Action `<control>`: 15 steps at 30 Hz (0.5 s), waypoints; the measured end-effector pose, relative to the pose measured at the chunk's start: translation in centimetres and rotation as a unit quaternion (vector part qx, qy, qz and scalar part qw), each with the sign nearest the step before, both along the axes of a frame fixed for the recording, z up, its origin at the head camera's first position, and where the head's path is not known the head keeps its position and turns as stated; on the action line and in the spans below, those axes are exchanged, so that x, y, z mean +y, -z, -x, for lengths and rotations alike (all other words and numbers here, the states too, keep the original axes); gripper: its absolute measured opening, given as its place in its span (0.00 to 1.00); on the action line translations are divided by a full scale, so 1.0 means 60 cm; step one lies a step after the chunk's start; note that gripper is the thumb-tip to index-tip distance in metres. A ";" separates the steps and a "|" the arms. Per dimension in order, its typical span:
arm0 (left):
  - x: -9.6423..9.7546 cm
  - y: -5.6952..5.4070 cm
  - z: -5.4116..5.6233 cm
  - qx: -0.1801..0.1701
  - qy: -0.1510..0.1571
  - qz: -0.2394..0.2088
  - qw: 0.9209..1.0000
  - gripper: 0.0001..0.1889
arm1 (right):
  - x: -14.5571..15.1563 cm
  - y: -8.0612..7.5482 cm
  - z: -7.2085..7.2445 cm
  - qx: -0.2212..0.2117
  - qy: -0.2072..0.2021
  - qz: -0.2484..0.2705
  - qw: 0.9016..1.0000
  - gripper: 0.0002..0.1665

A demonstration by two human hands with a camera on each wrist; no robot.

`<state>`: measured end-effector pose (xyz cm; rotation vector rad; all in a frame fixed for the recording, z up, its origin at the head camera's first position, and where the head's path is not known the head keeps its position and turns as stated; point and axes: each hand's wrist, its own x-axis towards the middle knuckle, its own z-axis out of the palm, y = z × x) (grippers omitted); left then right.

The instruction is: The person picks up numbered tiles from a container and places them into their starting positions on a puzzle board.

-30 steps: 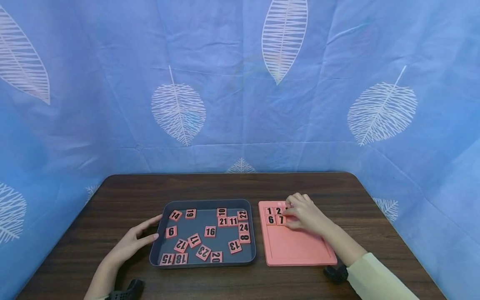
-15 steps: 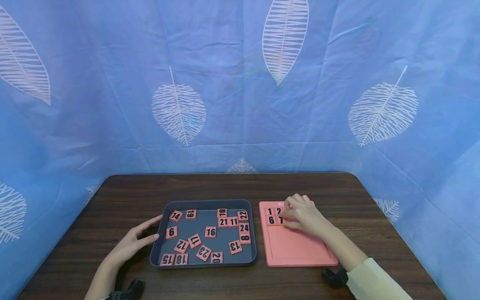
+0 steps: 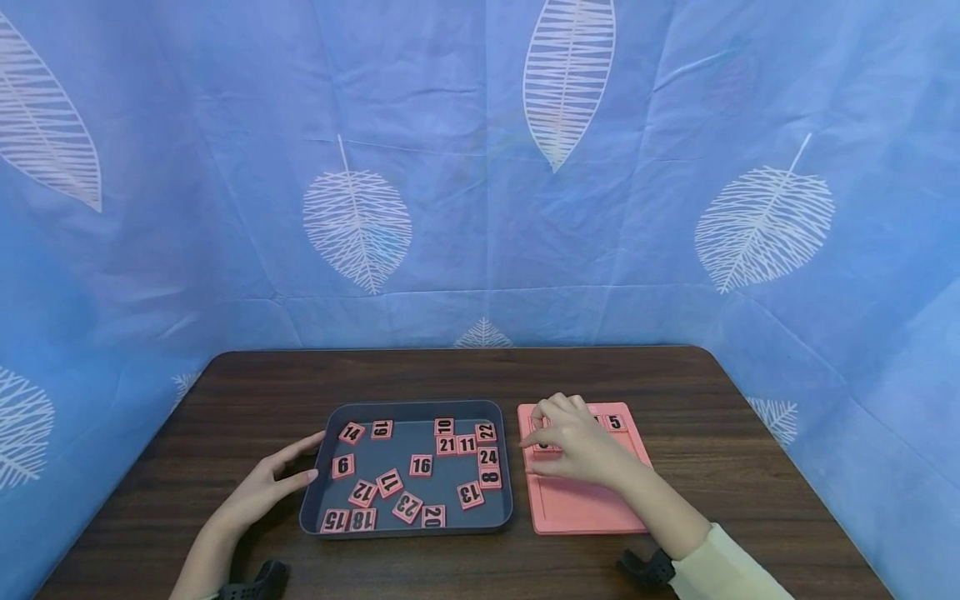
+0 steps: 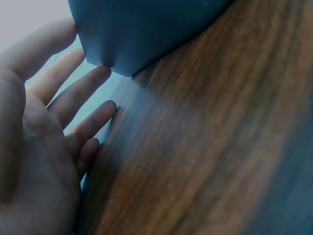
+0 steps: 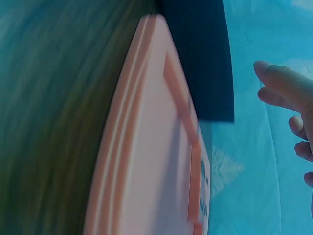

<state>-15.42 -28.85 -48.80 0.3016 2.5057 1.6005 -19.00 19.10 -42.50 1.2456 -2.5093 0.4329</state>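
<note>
My left hand (image 3: 257, 492) rests beside the dark grey tray (image 3: 405, 532), its fingers straight and touching the tray's left side; in the left wrist view the fingertips meet the tray wall (image 4: 142, 34). Over the upper left of the pink board (image 3: 585, 508) hovers my right hand (image 3: 573, 442), hiding most of the number tiles there. A tile marked 5 (image 3: 615, 422) shows at the board's top right. In the right wrist view, the right hand (image 5: 293, 98) stands apart from the board (image 5: 151, 147), fingers loosely bent, with nothing visible between them.
Several loose pink number tiles lie in the tray, among them 16 (image 3: 421, 465), 6 (image 3: 342, 466) and 8 (image 3: 490, 477). The dark wooden table (image 3: 450, 371) runs up to a blue leaf-patterned curtain (image 3: 480, 208).
My right hand has moved left across the board, uncovering the 5 tile at the top right and covering the tiles at the upper left. The left hand and tray have stayed put.
</note>
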 end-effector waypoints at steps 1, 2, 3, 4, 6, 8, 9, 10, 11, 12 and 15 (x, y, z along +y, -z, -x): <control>0.000 0.000 0.000 -0.001 0.001 -0.002 1.000 0.31 | -0.006 0.000 -0.002 -0.004 0.002 -0.001 1.000 0.14; 0.000 0.000 0.000 -0.001 0.001 -0.004 1.000 0.31 | -0.013 -0.001 -0.005 -0.006 0.003 -0.004 1.000 0.15; 0.000 0.000 0.000 -0.002 0.002 -0.006 1.000 0.31 | -0.019 -0.001 -0.007 -0.010 0.002 -0.006 1.000 0.14; 0.000 0.001 -0.001 -0.002 0.003 -0.007 1.000 0.31 | -0.025 0.000 -0.010 -0.013 0.004 -0.011 1.000 0.15; 0.000 0.001 -0.001 -0.002 0.004 -0.010 1.000 0.31 | -0.037 0.001 -0.014 -0.020 0.008 -0.019 1.000 0.15; -0.001 0.001 -0.001 0.000 0.005 -0.011 1.000 0.31 | -0.048 0.001 -0.017 -0.024 0.008 -0.027 0.999 0.15; -0.001 0.001 0.000 0.000 0.005 -0.011 1.000 0.31 | -0.053 0.001 -0.018 -0.027 0.011 -0.030 0.999 0.15; -0.001 0.000 0.000 0.000 0.005 -0.011 1.000 0.31 | -0.058 0.002 -0.020 -0.026 0.014 -0.036 0.999 0.16; -0.001 0.000 0.000 0.000 0.005 -0.010 1.000 0.31 | -0.063 0.002 -0.020 -0.026 0.015 -0.042 0.999 0.16; -0.001 0.000 0.000 -0.001 0.005 -0.010 1.000 0.31 | -0.067 0.003 -0.021 -0.026 0.017 -0.048 0.998 0.17; 0.000 0.000 -0.001 -0.002 0.005 -0.011 1.000 0.31 | -0.079 0.008 -0.023 -0.034 0.024 -0.059 0.997 0.18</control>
